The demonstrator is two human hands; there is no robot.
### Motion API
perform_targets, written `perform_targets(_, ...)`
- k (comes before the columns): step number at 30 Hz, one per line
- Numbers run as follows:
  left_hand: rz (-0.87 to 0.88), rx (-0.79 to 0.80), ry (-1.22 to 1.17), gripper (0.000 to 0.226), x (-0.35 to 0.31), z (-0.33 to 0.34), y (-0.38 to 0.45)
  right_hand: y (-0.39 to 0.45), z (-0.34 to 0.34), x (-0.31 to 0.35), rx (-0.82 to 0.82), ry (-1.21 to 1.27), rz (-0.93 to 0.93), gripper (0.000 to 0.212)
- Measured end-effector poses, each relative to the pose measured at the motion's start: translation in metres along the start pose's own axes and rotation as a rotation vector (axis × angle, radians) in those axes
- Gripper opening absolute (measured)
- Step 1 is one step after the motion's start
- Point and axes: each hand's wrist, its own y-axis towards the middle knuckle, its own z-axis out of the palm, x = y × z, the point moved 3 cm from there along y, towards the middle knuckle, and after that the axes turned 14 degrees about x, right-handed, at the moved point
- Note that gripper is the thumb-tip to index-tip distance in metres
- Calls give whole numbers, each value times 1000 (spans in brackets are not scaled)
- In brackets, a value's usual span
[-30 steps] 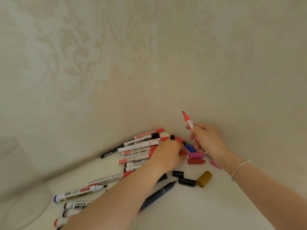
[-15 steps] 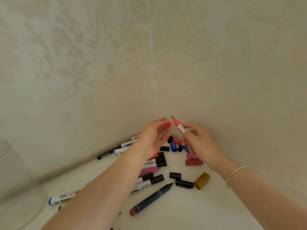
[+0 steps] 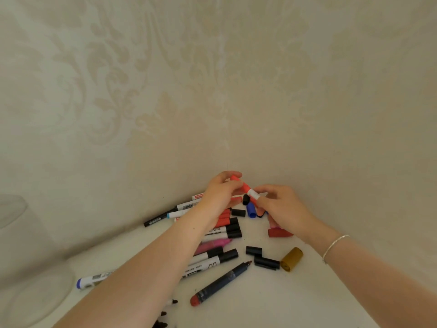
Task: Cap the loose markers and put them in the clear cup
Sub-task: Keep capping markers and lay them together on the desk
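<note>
My right hand (image 3: 281,207) pinches a white-and-red marker (image 3: 252,192) by its barrel, above the pile. My left hand (image 3: 220,195) holds a red cap (image 3: 237,181) over the marker's tip end; the cap and marker meet between the two hands. Several markers (image 3: 222,233) lie in a heap on the white table below my left arm. Loose caps lie near them: black ones (image 3: 254,250), a blue one (image 3: 251,210), a dark red one (image 3: 279,233) and a mustard one (image 3: 292,259). The clear cup (image 3: 28,268) stands at the far left edge.
A dark marker with a red end (image 3: 220,284) lies uncapped in front. A blue-ended marker (image 3: 92,280) lies near the cup. Patterned cream walls close in the corner behind the pile.
My left hand brought the red cap from beside the marker's tip onto it. The two hands came together above the pile.
</note>
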Motion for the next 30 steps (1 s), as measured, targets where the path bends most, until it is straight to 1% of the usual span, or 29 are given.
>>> perform_targets(1, -13, 4, 90, 13, -1, 0, 0, 0, -1, 0, -2, -55, -4, 24)
perform_targets(3, -64, 20, 161, 8, -4, -3, -2, -2, -4, 2, -2, -155, -32, 29)
perform_targets(5, -111, 70, 197, 16, -7, -6, -5, -6, -2, 7, 29, -221, -86, 30)
perform_targets(7, -128, 128, 271, 24, -9, -8, -9, -9, 1, 14, 43, -286, -145, 20)
perform_targets(9, -124, 148, 298, 32, -11, -8, -13, -10, 2, 21, 19, -286, -168, 10)
perform_targets(11, -114, 136, 276, 35, -16, -6, -17, -10, 1, 26, 5, -228, -178, 6)
perform_targets(15, -93, 80, 321, 34, -27, -5, -19, -9, -1, 36, -33, -190, -201, 10)
perform_targets(17, -80, 56, 316, 32, -31, -5, -19, -8, -1, 39, -56, -197, -207, 12)
perform_targets(22, -53, 25, 337, 41, -27, -7, -18, -6, 1, 45, -75, -271, -194, 15)
perform_targets(24, -22, 38, 345, 38, -28, -9, -17, -6, 1, 44, -77, -288, -190, 15)
perform_targets(26, 12, 31, 293, 22, -32, -11, -17, -4, 2, 42, -83, -247, -193, 15)
perform_targets(27, 17, 31, 216, 17, -34, -12, -16, -3, 2, 41, -96, -215, -197, 15)
perform_targets(29, 14, 85, -37, 17, -34, -10, -17, 1, 2, 38, -129, -148, -189, 10)
perform_targets(30, 10, 121, -106, 16, -33, -8, -18, 3, 3, 37, -131, -125, -177, 8)
